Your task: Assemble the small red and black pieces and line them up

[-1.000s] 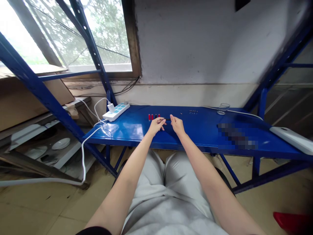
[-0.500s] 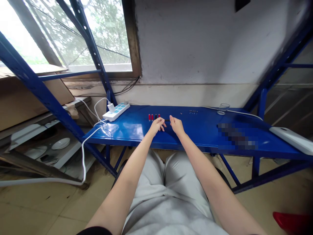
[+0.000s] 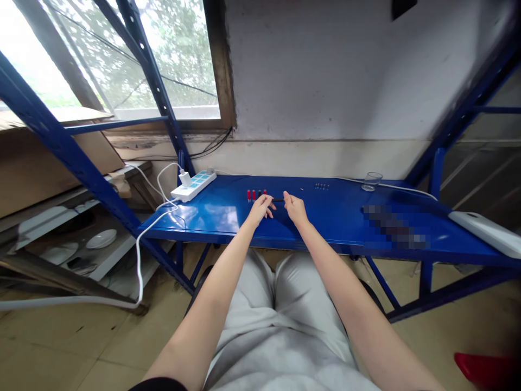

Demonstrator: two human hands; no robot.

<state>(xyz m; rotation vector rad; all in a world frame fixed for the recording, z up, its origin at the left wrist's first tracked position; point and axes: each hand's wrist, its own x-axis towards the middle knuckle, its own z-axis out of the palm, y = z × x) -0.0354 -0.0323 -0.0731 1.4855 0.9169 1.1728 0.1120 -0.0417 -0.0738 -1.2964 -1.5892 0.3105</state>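
A slim black pen-like stick [image 3: 278, 200] spans the gap between my hands above the table. My left hand [image 3: 260, 210] pinches its left end, the other fingers loosely curled. At the opposite end, the thumb and fingers of my right hand [image 3: 295, 208] are closed on it; the fingers hide that tip. Just beyond my left hand stands a row of small upright red pieces [image 3: 251, 194] with a black piece [image 3: 259, 193] among them. Farther right lie several tiny metallic bits [image 3: 321, 186], too small to make out.
The blue table [image 3: 203, 222] carries a white power strip [image 3: 194, 186] with a plugged-in cable at left. At right are a clear glass [image 3: 371, 181], a pixelated dark object [image 3: 393, 227] and a white flat item [image 3: 486, 232]. Blue metal posts flank the table.
My right hand has shifted very slightly right, and a bit more of the black stick shows between my hands. My left hand stays nearly in place.
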